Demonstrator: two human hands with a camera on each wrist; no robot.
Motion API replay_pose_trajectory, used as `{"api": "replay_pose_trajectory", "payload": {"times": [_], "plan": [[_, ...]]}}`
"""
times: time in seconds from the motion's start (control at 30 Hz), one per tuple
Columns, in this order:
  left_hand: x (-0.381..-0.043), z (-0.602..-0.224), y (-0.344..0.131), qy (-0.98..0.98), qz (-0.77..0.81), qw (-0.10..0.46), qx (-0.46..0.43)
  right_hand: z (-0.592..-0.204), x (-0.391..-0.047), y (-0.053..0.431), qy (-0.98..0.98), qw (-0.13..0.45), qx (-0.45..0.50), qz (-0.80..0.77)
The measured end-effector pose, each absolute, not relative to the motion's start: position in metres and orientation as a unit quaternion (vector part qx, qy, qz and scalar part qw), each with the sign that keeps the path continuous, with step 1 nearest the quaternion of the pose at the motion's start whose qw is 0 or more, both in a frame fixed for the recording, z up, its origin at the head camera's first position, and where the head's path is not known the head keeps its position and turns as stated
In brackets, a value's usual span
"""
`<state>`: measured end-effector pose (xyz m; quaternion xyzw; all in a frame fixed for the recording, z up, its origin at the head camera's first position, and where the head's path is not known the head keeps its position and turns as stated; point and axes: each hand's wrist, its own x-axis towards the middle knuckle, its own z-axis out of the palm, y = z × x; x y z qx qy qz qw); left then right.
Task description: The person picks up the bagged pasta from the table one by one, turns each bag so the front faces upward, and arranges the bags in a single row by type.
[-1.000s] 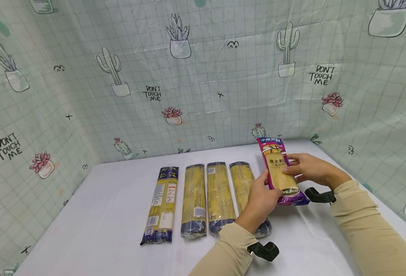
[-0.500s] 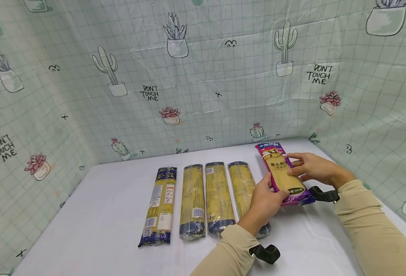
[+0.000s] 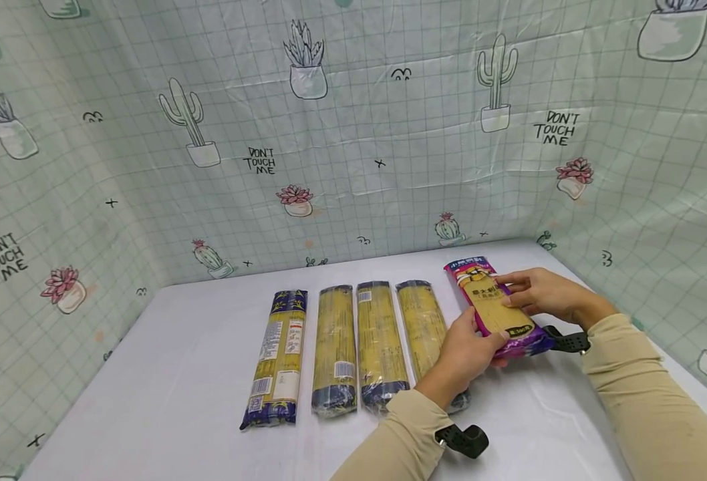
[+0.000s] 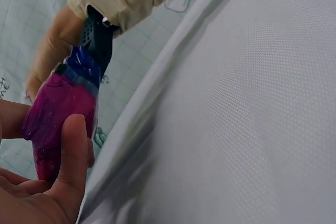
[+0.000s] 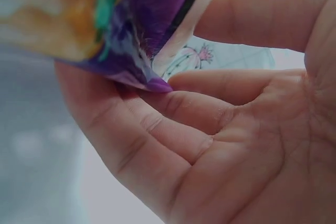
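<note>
Closest to the camera are two tan sleeves [image 3: 389,447], each with a black band [image 3: 468,441] at the wrist. Just past those, the left hand [image 3: 466,347] grips the near end of a purple pack [image 3: 493,306] — thumb on the printed front, fingers wrapped round behind. The right hand [image 3: 546,294] has the same pack by its right edge, thumb on the front too, and the right wrist view shows the purple edge lying against its curled fingers. The pack itself sits at the right side of the white table [image 3: 179,374], tilted, near end raised; can't tell whether the far end touches down.

Left of it there's a row of four yellow packs, all lying flat. The fourth [image 3: 419,321] is right beside the left hand and partly hidden by it, the third [image 3: 382,337] and second [image 3: 334,341] lie close together, and the first [image 3: 276,357] slants a bit, labels and barcodes up.

Behind everything hangs a pale green cloth [image 3: 341,140] — grid lines, potted cacti, "DON'T TOUCH ME" all over.
</note>
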<state>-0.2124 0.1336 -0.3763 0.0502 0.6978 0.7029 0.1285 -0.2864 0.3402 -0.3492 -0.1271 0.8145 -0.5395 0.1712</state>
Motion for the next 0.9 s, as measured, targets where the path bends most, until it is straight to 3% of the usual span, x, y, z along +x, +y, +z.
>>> {"api": "replay_pose_trajectory", "payload": {"times": [0.9], "plan": [[-0.21, -0.376, 0.136, 0.751, 0.637, 0.173, 0.036, -0.372, -0.294, 0.352, 0.839, 0.188, -0.114, -0.498]]}}
